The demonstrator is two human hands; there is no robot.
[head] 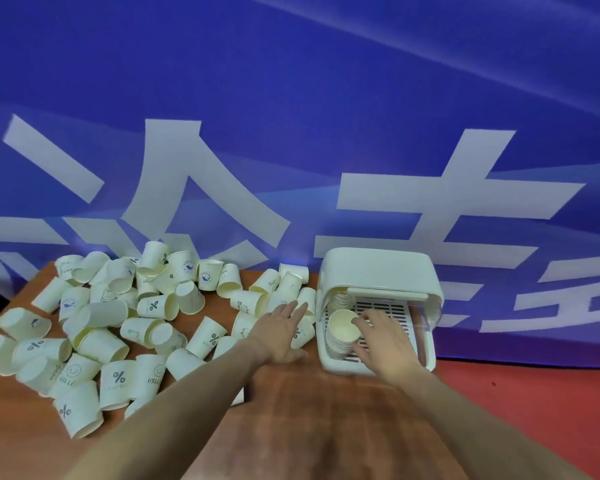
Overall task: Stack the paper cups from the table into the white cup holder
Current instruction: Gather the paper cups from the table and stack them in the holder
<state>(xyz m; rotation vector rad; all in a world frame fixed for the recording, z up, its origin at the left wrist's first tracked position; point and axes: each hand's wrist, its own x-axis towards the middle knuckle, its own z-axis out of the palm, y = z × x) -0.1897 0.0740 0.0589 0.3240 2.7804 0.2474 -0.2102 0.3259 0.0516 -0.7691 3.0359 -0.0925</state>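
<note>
Several cream paper cups (118,320) lie scattered and tipped over on the left half of the wooden table (326,410). The white cup holder (378,268) stands at the table's far right, its clear lid raised. Inside it, on the left, stands a stack of cups (340,330), with a second stack (343,297) behind. My right hand (385,341) is inside the holder and pinches the rim of the stack's top cup. My left hand (281,330) reaches with straight fingers over the cups lying just left of the holder, touching them.
A blue banner (291,133) with large white characters hangs right behind the table. A red floor (534,410) shows past the table's right edge. Bare wood lies in front of the holder, between my forearms.
</note>
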